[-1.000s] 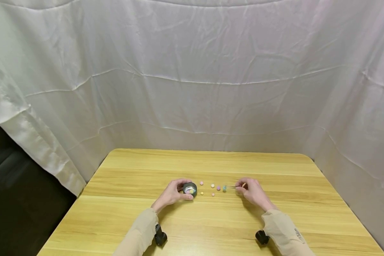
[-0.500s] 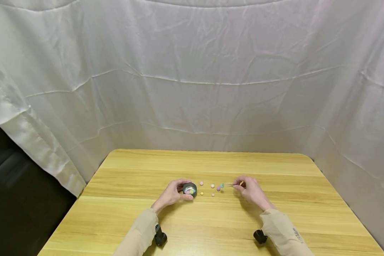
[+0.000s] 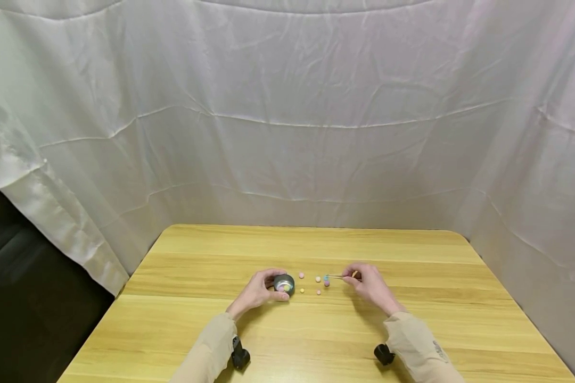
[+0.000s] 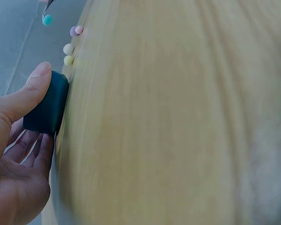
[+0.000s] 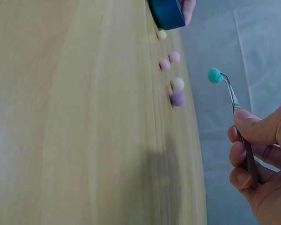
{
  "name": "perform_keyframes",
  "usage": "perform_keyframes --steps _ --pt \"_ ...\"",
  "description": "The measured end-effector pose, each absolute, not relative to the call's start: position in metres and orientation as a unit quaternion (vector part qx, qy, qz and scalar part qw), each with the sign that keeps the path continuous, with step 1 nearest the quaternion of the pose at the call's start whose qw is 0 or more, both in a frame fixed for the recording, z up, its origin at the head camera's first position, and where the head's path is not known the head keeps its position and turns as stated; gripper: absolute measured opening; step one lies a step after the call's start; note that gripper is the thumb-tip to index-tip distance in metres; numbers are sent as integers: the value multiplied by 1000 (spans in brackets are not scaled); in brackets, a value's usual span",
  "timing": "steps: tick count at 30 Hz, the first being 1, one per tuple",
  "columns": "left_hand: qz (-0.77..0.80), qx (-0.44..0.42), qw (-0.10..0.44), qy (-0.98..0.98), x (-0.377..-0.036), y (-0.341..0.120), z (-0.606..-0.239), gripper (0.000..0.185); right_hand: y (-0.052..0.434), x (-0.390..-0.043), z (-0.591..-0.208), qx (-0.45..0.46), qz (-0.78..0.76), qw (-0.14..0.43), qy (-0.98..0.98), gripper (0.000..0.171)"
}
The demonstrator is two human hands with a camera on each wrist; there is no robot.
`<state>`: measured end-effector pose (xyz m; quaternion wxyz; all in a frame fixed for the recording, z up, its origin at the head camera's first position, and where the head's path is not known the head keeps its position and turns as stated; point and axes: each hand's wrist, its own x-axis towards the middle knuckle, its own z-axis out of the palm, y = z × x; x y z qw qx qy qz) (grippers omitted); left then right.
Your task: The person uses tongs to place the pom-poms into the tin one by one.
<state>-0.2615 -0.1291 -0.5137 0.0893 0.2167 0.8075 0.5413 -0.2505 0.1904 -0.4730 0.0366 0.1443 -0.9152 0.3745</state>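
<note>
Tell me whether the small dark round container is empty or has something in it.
Not empty: the small dark round container, gripped by the left hand, shows coloured balls inside in the head view.

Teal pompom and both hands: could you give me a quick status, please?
Left hand grips dark cup. Right hand pinches tweezers holding teal pompom above table. Loose pompoms lie between; path clear.

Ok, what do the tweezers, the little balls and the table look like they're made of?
Tweezers: thin, grey, with a sheen, probably metal. Teal ball at their tips and the loose balls on the table: fuzzy, matt outlines, likely soft pompoms of fibre or felt. Table: pale wood grain, smooth; solid wood or laminate, I can't tell which.
</note>
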Motion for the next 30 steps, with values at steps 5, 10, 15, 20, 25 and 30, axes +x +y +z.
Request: perform_keyframes --steps 5,10,15,20,25,30 --pt "547 218 90 804 -261 -129 -514 59 184 -251 -472 149 376 37 -914 4" --pt "549 216 92 802 -260 -129 -511 60 180 -253 -471 158 374 45 -913 6" --pt "547 217 93 803 -260 -129 -511 59 174 -254 -472 164 371 48 -913 4" --pt "544 216 93 805 -260 -129 -512 60 168 -254 -471 172 378 47 -909 4" --pt "546 215 96 804 -259 -129 -512 60 164 -253 -471 174 378 51 -908 5" --pt "546 211 96 805 -259 -129 -512 60 160 -254 -469 174 380 39 -908 4"
